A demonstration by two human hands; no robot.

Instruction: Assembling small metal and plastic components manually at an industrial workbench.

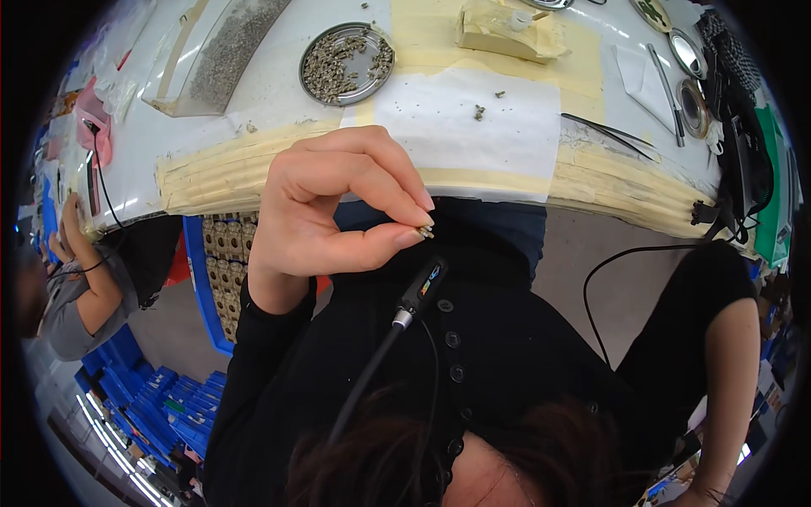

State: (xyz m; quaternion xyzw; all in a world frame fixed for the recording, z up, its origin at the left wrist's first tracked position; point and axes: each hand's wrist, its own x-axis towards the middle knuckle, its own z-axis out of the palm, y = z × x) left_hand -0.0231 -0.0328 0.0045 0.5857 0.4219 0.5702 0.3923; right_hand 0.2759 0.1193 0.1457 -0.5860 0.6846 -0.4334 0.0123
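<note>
Thumb and forefinger of my left hand [342,203] pinch a tiny brass-coloured metal part [426,231], held up in front of my chest, just off the table's near edge. The part's exact kind is too small to make out. Beyond the hand lies a white paper sheet [465,144], with a few similar small metal parts [480,111] scattered on it. A round metal dish [366,78] with many such parts stands behind the hand. My right forearm [733,380] is bent at the far right, and the hand runs out of the picture at the lower edge.
Tweezers [610,133] lie right of the paper. A clear bin of small parts [232,63] stands at the back left, a tape-covered block [507,34] at the back. A blue tray [209,291] sits below the table's left. Another person's arm [93,279] shows far left.
</note>
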